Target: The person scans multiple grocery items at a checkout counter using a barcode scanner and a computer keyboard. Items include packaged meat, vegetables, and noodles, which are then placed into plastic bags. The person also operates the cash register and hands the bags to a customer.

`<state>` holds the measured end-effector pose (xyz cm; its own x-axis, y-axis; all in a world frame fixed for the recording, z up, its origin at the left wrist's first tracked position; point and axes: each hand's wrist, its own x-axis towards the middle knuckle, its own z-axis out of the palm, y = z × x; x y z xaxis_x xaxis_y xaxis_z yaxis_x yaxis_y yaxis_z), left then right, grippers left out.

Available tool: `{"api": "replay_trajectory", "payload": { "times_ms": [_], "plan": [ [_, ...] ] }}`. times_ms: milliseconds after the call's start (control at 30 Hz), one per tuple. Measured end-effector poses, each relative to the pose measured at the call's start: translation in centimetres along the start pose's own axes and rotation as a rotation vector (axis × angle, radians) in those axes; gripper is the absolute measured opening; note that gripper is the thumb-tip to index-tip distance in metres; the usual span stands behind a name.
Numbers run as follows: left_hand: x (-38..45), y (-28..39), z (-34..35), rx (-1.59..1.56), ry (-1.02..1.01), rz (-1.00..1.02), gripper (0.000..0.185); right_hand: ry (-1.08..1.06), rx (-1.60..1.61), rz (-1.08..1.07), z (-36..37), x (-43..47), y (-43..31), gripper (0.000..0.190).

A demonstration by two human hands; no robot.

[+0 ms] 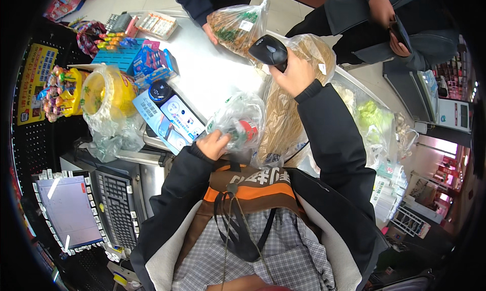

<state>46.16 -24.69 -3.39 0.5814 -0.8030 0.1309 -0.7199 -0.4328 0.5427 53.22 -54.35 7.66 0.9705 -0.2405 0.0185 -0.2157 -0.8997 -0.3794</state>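
Note:
My right hand (295, 74) grips a black handheld barcode scanner (268, 52) above the far side of the white counter. Beneath my right forearm lies a long clear bag of dried noodles (283, 114), light brown in strands. My left hand (213, 144) is closed on the edge of a crumpled clear plastic bag (243, 105). A red item (248, 130) shows through that bag; its kind is hard to tell. Beyond the scanner stands a knotted clear bag of brown and green food (239, 27) with a white label, and another person's hand (210, 33) is at its side.
A payment terminal (178, 114), blue boxes (153, 63), a yellow-labelled plastic jar (108, 90) and a lollipop stand (64, 91) line the left. A keyboard (117, 203) and monitor (70, 211) sit lower left. Bagged lettuce (372, 118) lies right. A second person holds a dark phone-like object (400, 34).

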Motion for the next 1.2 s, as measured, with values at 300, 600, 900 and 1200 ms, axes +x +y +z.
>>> {"api": "replay_trajectory", "payload": {
  "times_ms": [300,600,900,1200],
  "plan": [
    [9.1,-0.3,-4.1,0.330,-0.021,-0.002,0.036,-0.138,0.933,0.131,1.8,1.3,1.6,0.033],
    [8.3,4.1,-5.3,0.235,0.309,0.038,0.066,-0.259,1.191,0.122,1.4,-13.9,-0.9,0.030],
    [2.4,13.0,-0.8,-0.990,0.158,-0.242,0.027,0.435,0.435,-0.177,3.5,-17.4,2.9,0.045],
    [0.2,13.0,0.0,-1.027,0.303,-0.204,0.028,0.547,0.140,0.159,3.1,-21.5,13.0,0.051]
  ]
}}
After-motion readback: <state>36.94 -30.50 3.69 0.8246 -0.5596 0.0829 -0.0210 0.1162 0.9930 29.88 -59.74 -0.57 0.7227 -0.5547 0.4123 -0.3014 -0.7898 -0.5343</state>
